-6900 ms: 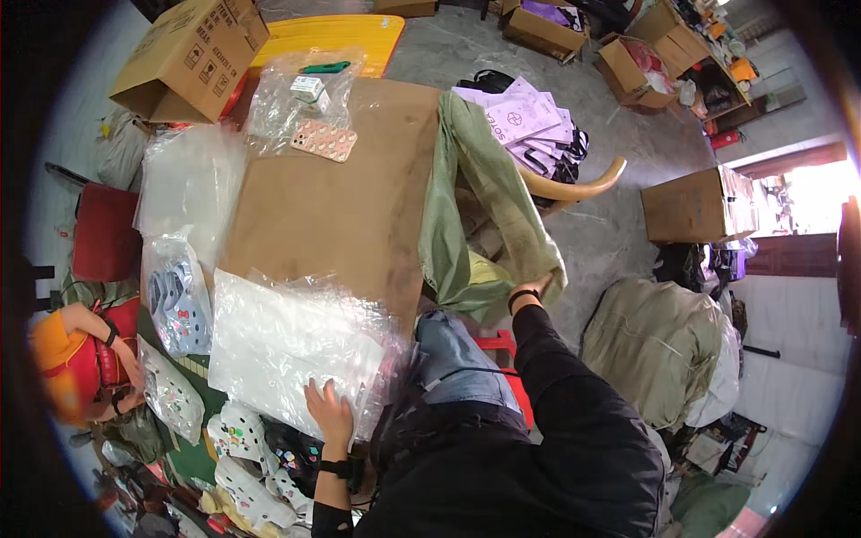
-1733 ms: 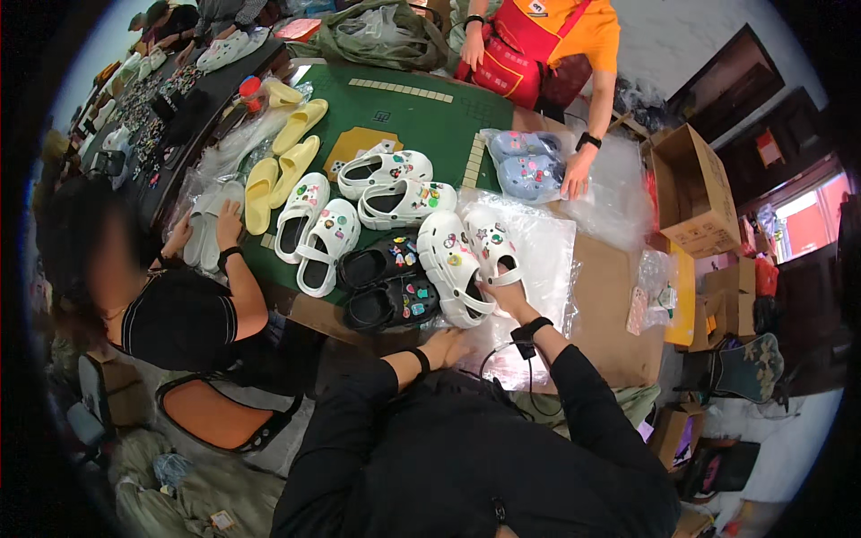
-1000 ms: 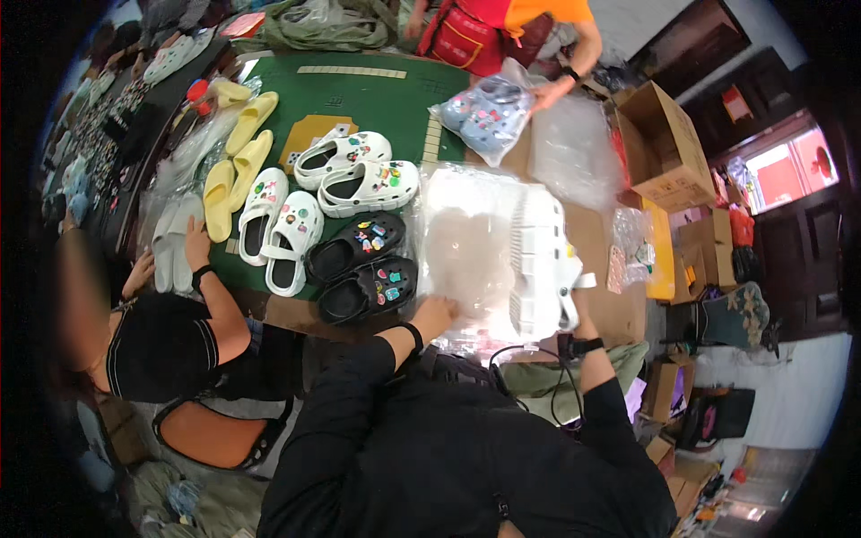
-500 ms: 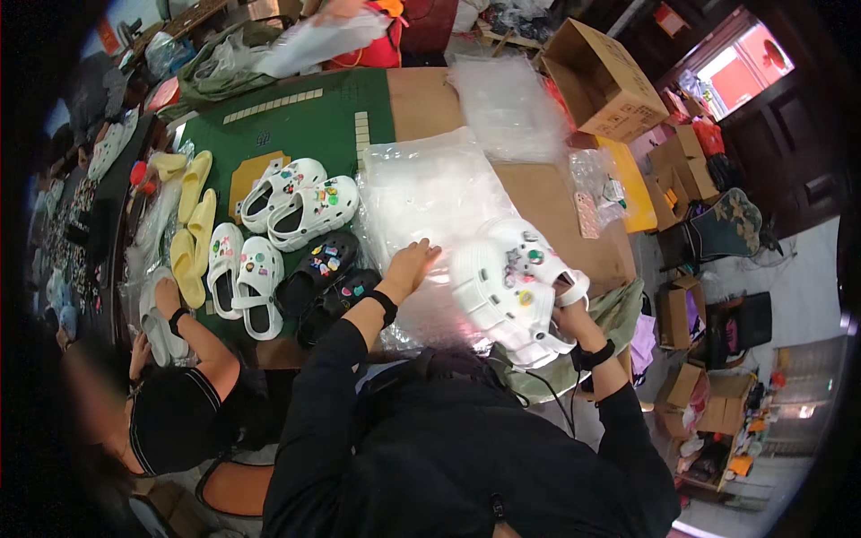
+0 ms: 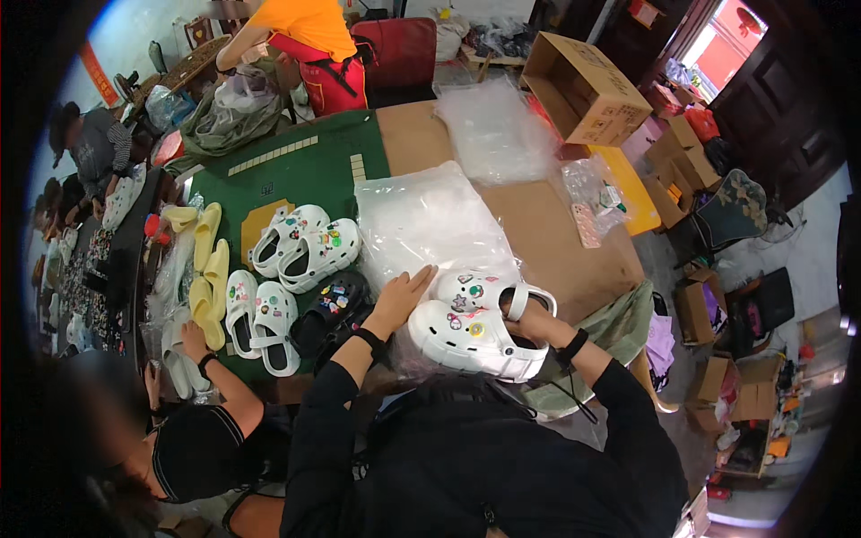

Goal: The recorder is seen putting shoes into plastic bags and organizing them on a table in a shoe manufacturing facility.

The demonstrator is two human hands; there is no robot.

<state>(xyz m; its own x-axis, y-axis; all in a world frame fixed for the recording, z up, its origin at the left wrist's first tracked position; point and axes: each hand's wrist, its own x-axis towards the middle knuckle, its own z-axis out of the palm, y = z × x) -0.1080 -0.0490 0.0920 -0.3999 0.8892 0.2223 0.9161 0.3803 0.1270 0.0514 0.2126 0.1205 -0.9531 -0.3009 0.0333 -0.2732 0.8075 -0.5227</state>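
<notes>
A pair of white clogs [image 5: 468,336] dotted with colourful charms lies on its side over the near end of a stack of clear plastic bags [image 5: 426,215]. My right hand [image 5: 536,325] is closed on the pair at the heel openings, its fingers partly hidden inside. My left hand [image 5: 401,302] rests on the bags just left of the clogs' toes, fingers stretched out and holding nothing. Left of that hand stand black clogs [image 5: 336,300] with charms, partly covered by my forearm. Two more white pairs, the nearer clogs [image 5: 273,323] and farther clogs [image 5: 318,251], sit beyond them.
Yellow slippers [image 5: 208,287] line the green mat [image 5: 305,175]. A co-worker's hand [image 5: 193,341] touches pale slippers at the left. Another person [image 5: 309,36] in orange stands across the table. More plastic bags [image 5: 498,130] and an open cardboard box [image 5: 587,90] lie at the far right.
My right hand has brought the white clogs leftward and nearer to me, turning their toes to the left. The view has shifted, showing more of the person in orange.
</notes>
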